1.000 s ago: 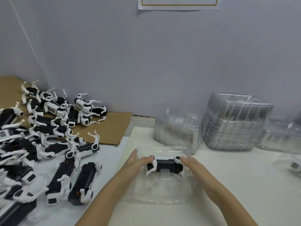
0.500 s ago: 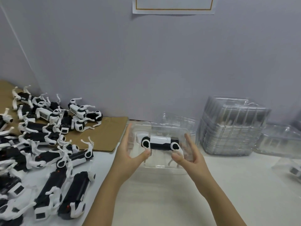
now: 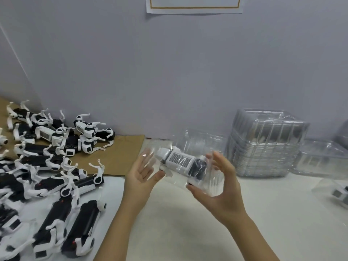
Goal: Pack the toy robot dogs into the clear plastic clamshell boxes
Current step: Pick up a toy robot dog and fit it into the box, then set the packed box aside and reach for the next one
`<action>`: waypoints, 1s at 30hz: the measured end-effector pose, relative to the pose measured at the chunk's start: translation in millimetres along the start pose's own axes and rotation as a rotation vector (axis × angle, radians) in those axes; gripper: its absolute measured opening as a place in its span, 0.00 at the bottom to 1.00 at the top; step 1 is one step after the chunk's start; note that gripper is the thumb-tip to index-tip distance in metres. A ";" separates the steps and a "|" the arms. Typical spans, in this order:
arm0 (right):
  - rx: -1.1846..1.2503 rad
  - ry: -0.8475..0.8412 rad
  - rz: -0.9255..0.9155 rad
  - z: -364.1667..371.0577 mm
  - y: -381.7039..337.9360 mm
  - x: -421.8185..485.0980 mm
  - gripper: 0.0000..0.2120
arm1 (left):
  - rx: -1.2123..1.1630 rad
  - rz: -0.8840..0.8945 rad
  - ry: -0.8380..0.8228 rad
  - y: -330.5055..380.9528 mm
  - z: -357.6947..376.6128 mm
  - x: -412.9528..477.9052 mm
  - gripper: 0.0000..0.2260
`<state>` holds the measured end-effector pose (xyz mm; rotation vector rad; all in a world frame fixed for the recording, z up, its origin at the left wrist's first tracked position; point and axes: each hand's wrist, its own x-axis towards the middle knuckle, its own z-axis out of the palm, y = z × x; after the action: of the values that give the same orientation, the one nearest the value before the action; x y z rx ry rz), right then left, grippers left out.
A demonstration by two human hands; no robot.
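Note:
A clear clamshell box with a black-and-white toy robot dog inside it is held above the white table, tilted so the dog's white grilled side faces me. My left hand grips the box's left end, thumb in front and fingers behind the plastic. My right hand grips the right end, thumb under the lower corner and fingers curved over the top. A pile of loose toy robot dogs lies to the left.
A tall stack of empty clamshell boxes stands at the back right, with a lower one behind my hands and more further right. A packed box lies at the right edge. Brown cardboard underlies part of the pile.
Both hands lifted the box with the dog off the table and turned it; the dog's grilled side now faces me instead of its top.

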<state>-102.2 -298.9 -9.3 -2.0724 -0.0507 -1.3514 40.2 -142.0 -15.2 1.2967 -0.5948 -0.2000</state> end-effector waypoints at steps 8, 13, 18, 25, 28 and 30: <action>-0.045 -0.021 0.055 -2.6 -6.4 4.5 0.39 | 0.012 -0.006 0.107 -4.2 1.4 -1.5 0.27; 0.163 -0.092 0.727 -33.0 2.6 14.6 0.44 | 0.426 -0.151 0.098 13.7 3.4 -1.0 0.34; -0.139 -0.443 1.056 -82.9 13.7 4.8 0.33 | 0.606 -0.518 -0.315 18.5 20.9 -14.2 0.38; -0.834 -0.678 0.514 -82.8 -26.7 -27.0 0.35 | 0.145 -0.596 -0.614 -7.4 52.9 -37.1 0.14; -0.885 -0.688 0.423 -84.9 -31.9 -38.1 0.32 | 0.182 -0.507 -0.618 -4.8 54.1 -33.7 0.12; -0.971 -0.685 0.471 -103.2 -19.0 -36.6 0.34 | 0.208 -0.416 -0.495 3.9 44.4 -21.8 0.11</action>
<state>-209.3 -328.2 -4.1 -2.9711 0.8964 -0.3067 -1.8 -168.3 -11.6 1.5768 -0.7709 -0.8381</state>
